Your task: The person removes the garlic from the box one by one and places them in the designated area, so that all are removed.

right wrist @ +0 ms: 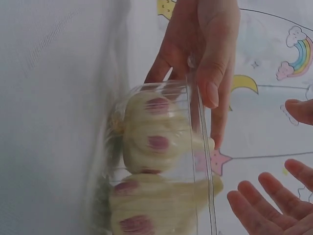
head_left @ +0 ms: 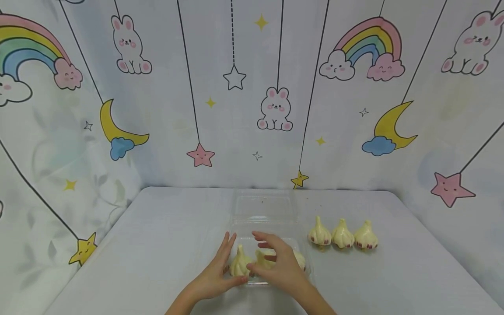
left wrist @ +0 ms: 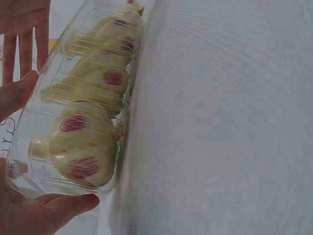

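Observation:
A clear plastic clamshell box [head_left: 271, 283] sits on the table with its lid folded back, and whole garlic bulbs lie in a row inside. The left garlic bulb [head_left: 238, 264] stands stem up; a middle one [head_left: 264, 255] and a right one [head_left: 301, 261] are partly covered by my right hand. My left hand [head_left: 214, 274] touches the box's left end with straight fingers, its thumb along the front, also seen in the left wrist view. Just above the box, my right hand [head_left: 282, 267] has loosely bent, spread fingers; the right wrist view shows nothing in that hand [right wrist: 274, 208].
Three more garlic bulbs [head_left: 342, 236] stand in a row on the table right of the box. The box's transparent lid [head_left: 264, 206] lies behind it on the white table [head_left: 177, 227]. A cartoon-printed curtain [head_left: 165, 122] closes off the back and sides.

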